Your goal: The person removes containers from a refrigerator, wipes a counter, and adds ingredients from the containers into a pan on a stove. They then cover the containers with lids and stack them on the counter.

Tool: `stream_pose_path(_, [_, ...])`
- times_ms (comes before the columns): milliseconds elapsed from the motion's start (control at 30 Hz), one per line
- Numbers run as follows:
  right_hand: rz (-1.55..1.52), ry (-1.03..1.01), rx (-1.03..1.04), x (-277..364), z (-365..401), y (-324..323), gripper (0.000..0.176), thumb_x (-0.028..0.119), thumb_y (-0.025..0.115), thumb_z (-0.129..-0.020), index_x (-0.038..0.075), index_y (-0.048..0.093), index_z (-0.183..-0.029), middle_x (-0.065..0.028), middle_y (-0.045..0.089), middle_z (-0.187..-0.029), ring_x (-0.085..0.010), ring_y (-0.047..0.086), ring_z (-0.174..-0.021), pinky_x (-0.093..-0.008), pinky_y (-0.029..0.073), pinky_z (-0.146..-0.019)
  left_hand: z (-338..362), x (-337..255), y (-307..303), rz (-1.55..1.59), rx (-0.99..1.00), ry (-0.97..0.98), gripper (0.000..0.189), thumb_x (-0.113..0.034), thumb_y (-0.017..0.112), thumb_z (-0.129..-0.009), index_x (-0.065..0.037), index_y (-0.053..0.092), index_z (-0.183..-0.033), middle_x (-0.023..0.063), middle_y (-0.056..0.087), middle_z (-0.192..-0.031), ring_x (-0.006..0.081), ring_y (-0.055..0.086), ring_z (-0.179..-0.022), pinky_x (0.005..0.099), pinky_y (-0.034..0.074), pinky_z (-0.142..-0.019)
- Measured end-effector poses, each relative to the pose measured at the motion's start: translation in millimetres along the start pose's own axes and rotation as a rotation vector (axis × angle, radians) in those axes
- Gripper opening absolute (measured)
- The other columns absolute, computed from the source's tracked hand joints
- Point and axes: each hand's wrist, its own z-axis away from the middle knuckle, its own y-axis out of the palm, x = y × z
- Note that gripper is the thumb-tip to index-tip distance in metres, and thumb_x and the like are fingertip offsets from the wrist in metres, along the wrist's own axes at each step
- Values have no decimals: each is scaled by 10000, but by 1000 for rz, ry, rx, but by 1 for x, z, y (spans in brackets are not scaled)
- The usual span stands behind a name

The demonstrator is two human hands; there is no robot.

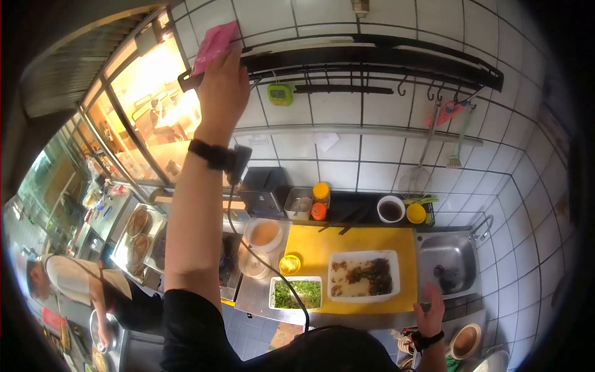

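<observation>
My left hand (222, 84) is raised to the left end of the black wall shelf (372, 59), its fingers closed on a pink packet (215, 42). The packet's lower part and my fingertips are partly hidden. Low at the right, my right hand (430, 312) is open and holds nothing, fingers apart, near the front corner of the yellow board (406, 273) and the sink (449, 263). On that board stands a white tray (338, 291) with dark and brown food pieces in liquid. A tray of chopped greens (295, 294) lies to its left.
A green timer (280, 94), hooks and a wire skimmer (416, 180) hang under the shelf. Jars (320, 192) and a bowl of dark liquid (390, 209) line the counter's back. A cable crosses the worktop's left part. A co-worker (87, 279) stands at far left.
</observation>
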Motion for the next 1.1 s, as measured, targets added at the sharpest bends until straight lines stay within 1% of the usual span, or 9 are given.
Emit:
stream_pose_path(200, [-76,171,-84,-19,31,-2,660,118,755,-761,-24,480,-1343,-216,588,-1232,-336,650,-1033,-395,555,-842,-39,10,32,134,73,160,293,-37,569,-870,-60,654,-1150,183,675,-1044,378,643,-970,456,535,-793])
stream_pose_path(467, [-39,229,-119,-9,37,-4,598,111,731,-802,-31,484,-1328,-205,580,-1245,-314,648,-1008,-376,556,-831,-45,9,45,190,115,82,253,-54,556,-901,-59,653,-1135,172,678,-992,385,647,-942,448,538,-812])
stream_pose_path(533, [-22,227,-115,-9,35,-4,591,115,729,-808,-32,485,-1326,-204,579,-1246,-311,646,-1009,-376,556,-827,-50,4,37,155,-147,161,206,-83,580,-905,-56,662,-1091,166,676,-980,369,650,-940,441,538,-808])
stream_pose_path(667, [-35,238,-101,-10,31,-1,582,134,736,-813,-27,493,-1317,-206,581,-1238,-311,640,-1021,-376,557,-822,-58,13,33,200,-206,156,156,-94,600,-908,-43,669,-1039,161,677,-979,373,651,-924,422,539,-809])
stream_pose_path(733, [-42,240,-97,-14,31,2,583,141,738,-815,-25,495,-1317,-207,582,-1233,-313,639,-1021,-375,557,-820,-61,9,22,316,-227,-9,134,-107,612,-917,-27,670,-1006,166,677,-965,387,656,-885,399,543,-796])
stream_pose_path(800, [-6,181,-79,-18,31,2,585,167,739,-821,-20,496,-1318,-209,583,-1230,-323,640,-1007,-373,557,-816,-58,0,2,447,-106,-291,172,-167,611,-960,-20,661,-1034,119,712,-988,273,712,-887,364,541,-759])
stream_pose_path(967, [34,168,-48,-24,25,2,560,191,727,-839,-16,505,-1309,-217,592,-1220,-346,634,-997,-385,553,-807,-43,19,-29,521,-156,-261,248,-222,635,-961,-51,676,-1136,91,718,-1025,162,668,-969,284,495,-845])
stream_pose_path(1000, [50,139,-40,-26,24,3,547,194,722,-844,-14,509,-1303,-219,596,-1217,-354,630,-1002,-390,550,-805,-40,15,-41,380,-162,-254,260,-230,650,-956,-51,678,-1143,71,719,-1045,139,662,-957,279,490,-859])
stream_pose_path(1100, [113,83,-20,-28,17,8,527,189,718,-853,-8,517,-1299,-215,599,-1226,-366,616,-1067,-396,548,-812,-16,33,-52,514,-207,-154,232,-156,643,-964,-50,688,-1165,63,710,-1095,118,641,-1052,264,480,-913])
